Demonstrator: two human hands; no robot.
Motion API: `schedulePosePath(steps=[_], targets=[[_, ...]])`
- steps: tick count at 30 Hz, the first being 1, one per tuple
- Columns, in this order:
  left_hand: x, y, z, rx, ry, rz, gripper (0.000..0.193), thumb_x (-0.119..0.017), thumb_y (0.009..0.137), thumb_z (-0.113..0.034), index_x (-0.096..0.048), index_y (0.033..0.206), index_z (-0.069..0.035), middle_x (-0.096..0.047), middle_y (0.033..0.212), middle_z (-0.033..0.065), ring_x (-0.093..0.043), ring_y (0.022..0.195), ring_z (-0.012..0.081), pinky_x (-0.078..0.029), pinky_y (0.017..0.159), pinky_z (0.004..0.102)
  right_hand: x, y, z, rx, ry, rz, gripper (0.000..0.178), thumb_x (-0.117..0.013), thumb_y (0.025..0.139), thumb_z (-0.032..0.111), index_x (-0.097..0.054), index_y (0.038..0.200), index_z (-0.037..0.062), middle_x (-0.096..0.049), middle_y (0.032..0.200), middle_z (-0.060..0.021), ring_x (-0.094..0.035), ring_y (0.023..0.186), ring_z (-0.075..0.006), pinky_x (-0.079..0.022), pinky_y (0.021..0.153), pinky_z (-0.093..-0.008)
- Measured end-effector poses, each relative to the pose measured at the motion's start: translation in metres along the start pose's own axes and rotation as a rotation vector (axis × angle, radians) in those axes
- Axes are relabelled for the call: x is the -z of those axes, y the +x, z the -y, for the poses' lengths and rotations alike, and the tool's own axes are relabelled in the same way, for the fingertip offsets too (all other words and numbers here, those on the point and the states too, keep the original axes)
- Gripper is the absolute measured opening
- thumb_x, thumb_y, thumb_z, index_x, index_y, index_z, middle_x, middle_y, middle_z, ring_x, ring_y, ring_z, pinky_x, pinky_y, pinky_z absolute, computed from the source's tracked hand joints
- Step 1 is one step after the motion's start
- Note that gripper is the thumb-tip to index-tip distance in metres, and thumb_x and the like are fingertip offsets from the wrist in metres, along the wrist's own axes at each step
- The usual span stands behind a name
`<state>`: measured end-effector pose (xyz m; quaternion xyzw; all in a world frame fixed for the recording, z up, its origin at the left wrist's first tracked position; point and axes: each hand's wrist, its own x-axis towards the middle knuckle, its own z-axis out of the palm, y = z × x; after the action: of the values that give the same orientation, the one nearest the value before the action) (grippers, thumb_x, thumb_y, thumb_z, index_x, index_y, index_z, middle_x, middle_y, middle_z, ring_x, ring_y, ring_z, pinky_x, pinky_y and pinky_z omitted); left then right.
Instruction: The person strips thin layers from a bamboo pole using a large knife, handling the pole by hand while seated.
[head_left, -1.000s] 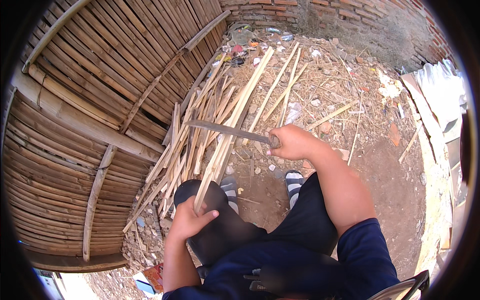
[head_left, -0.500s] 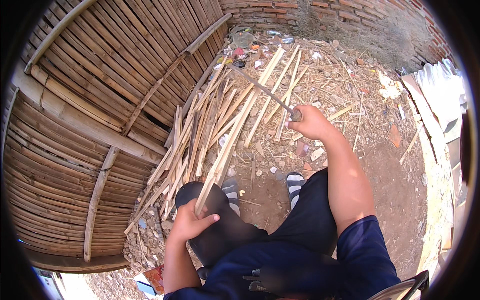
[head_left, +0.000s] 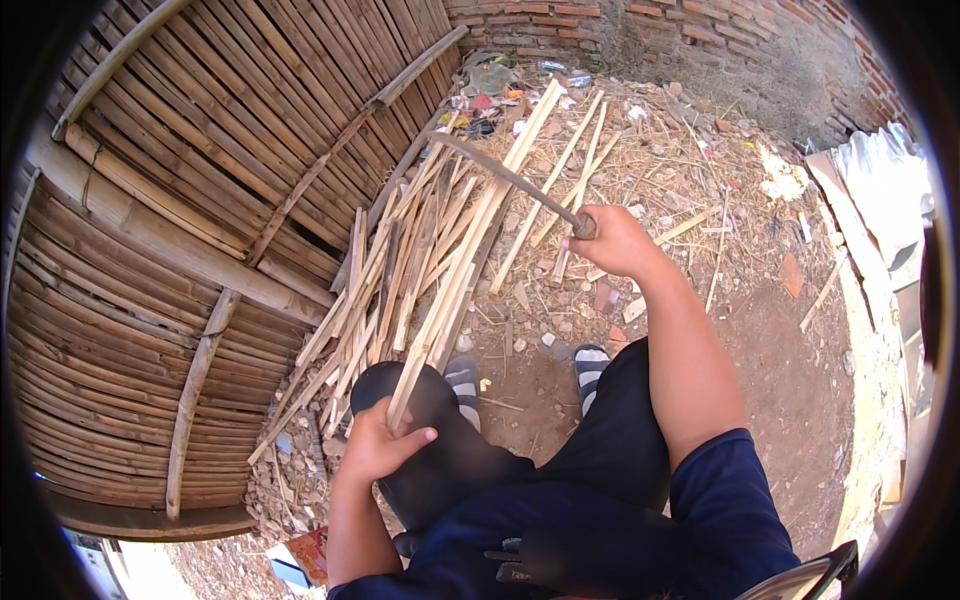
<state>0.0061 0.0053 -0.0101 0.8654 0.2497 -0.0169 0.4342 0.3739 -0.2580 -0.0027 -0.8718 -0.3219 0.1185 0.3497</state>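
Beside my left knee, my left hand (head_left: 382, 440) is closed on the near end of a long pale bamboo strip (head_left: 470, 262), which slants up and away to the right. My right hand (head_left: 612, 241) grips the short, thick handle of a machete (head_left: 510, 178). Its long, dark, narrow blade points to the far left, bends slightly at the tip and crosses the strip's upper part. Whether blade and strip touch, I cannot tell. Left of the held strip lies a pile of split bamboo strips (head_left: 383, 250); several loose ones (head_left: 548, 210) lie to its right.
A slatted bamboo wall (head_left: 200, 200) rises on the left, and a brick wall (head_left: 720, 40) at the back. Rubble, straw and litter (head_left: 690, 160) cover the ground ahead. White plastic sacks (head_left: 880, 175) stand at the right. My feet in striped socks (head_left: 592, 372) rest on bare dirt.
The machete and my right hand have shifted slightly left, and its blade now shows broader and more curved. The far end of the held strip has moved a little left and outward.
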Motion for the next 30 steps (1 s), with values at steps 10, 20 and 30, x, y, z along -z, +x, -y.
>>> schedulePosePath(steps=[10,20,30], targets=[[-0.005,0.005,0.014,0.002,-0.091,0.005,0.043,-0.094,0.077,-0.028,-0.063,0.093,-0.003,-0.057,0.065,0.0000,-0.052,0.060,0.0100,-0.046,0.057,0.0289,-0.047,-0.036,0.052,0.400,-0.270,0.212,0.038,-0.083,0.085,0.033,-0.071,0.101,0.0001,-0.069,0.077,-0.0175,-0.070,0.076,-0.0336,-0.054,0.073,-0.0460],[-0.001,0.003,0.008,-0.075,0.064,-0.021,0.043,-0.094,0.076,-0.029,-0.063,0.091,-0.003,-0.058,0.065,0.0024,-0.054,0.060,0.0112,-0.048,0.059,0.0296,0.001,-0.007,-0.009,-0.017,-0.010,-0.143,0.041,-0.082,0.086,0.034,-0.072,0.107,0.0006,-0.071,0.085,-0.0207,-0.071,0.083,-0.0356,-0.055,0.078,-0.0465],[-0.002,0.004,0.004,-0.018,-0.012,0.018,0.042,-0.094,0.076,-0.029,-0.062,0.089,-0.004,-0.059,0.066,0.0019,-0.053,0.062,0.0105,-0.047,0.060,0.0293,-0.042,-0.037,0.059,0.450,-0.300,0.181,0.034,-0.080,0.085,0.036,-0.068,0.091,0.0055,-0.070,0.079,-0.0186,-0.071,0.081,-0.0398,-0.055,0.073,-0.0514]])
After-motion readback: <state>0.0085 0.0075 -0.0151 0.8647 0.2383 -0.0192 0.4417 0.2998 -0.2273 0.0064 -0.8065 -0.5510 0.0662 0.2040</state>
